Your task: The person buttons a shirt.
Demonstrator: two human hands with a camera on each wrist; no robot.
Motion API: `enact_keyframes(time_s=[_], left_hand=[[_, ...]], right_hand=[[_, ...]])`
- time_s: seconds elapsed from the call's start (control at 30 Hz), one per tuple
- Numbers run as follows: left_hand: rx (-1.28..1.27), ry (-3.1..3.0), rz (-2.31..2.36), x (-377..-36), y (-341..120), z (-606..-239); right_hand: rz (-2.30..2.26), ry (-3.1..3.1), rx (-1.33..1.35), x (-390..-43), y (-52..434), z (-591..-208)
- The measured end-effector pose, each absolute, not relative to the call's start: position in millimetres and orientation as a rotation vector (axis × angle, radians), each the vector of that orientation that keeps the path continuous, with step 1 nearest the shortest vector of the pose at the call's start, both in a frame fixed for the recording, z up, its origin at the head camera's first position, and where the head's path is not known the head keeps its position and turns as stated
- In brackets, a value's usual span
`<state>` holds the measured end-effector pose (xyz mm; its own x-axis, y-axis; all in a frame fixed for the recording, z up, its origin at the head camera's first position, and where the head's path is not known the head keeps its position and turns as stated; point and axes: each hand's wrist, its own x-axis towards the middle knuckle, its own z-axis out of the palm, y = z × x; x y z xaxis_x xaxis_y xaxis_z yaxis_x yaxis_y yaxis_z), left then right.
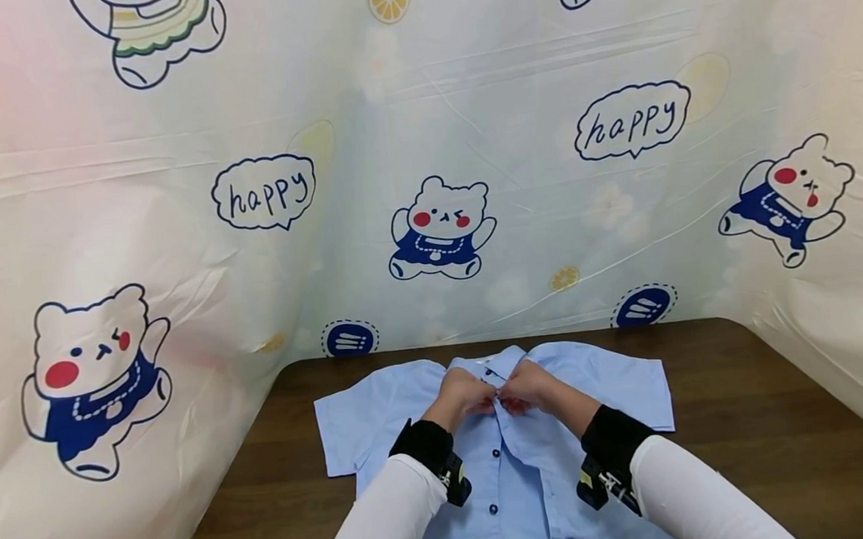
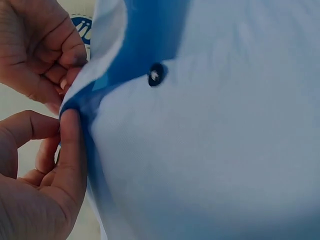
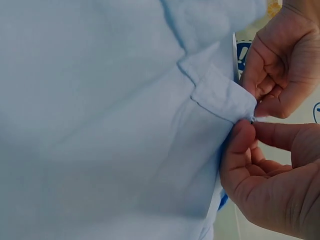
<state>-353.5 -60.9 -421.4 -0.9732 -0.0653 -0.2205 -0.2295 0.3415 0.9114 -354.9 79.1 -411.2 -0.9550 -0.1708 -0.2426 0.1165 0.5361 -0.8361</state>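
Note:
A light blue short-sleeved shirt (image 1: 587, 459) lies front up with its collar at the far side. Its front panels hang apart below the hands, and dark buttons (image 1: 493, 509) run down the left one. My left hand (image 1: 468, 390) pinches the front edge a little below the collar, thumb and fingertips together, also near in the left wrist view. Right beside it, my right hand (image 1: 528, 384) pinches the other panel's edge, fingertips meeting the left ones. In the right wrist view a small dark bit of button shows at the right hand's fingertips (image 3: 244, 131); the rest is covered.
A brown wooden table (image 1: 266, 490) lies under the shirt. Behind and at both sides hangs a pale curtain (image 1: 522, 54) printed with bears and lettering. Black straps (image 1: 613, 436) with small devices sit around both wrists, over white sleeves (image 1: 389, 523).

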Motion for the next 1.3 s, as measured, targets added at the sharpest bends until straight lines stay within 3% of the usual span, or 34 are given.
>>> enact_keyframes(time_s=[0.37, 0.57, 0.77, 0.93, 1.1, 1.3], left_hand=[[-0.284, 2.499, 1.628, -353.8, -61.1, -419.7], [-0.138, 2.734, 1.375, -346.4, -62.9, -415.8], [0.408, 3.1, 0.544, -326.7, -84.1, -403.9], [0.575, 2.996, 0.094, -293.0, -105.4, -411.8], [0.662, 2.854, -0.076, -271.9, -116.5, -426.6], [0.588, 2.754, -0.059, -275.3, -113.1, -433.5]], right_hand=[[-1.442, 2.42, -0.043, -359.3, 75.1, -415.1], [-1.437, 2.425, -0.119, -359.8, 82.3, -412.4], [-0.911, 2.82, -0.585, -339.9, 110.6, -397.3], [-0.494, 2.862, -0.917, -301.3, 139.1, -403.0], [-0.293, 2.714, -0.876, -280.1, 148.9, -421.8], [-0.149, 2.644, -0.703, -288.8, 143.2, -435.8]])
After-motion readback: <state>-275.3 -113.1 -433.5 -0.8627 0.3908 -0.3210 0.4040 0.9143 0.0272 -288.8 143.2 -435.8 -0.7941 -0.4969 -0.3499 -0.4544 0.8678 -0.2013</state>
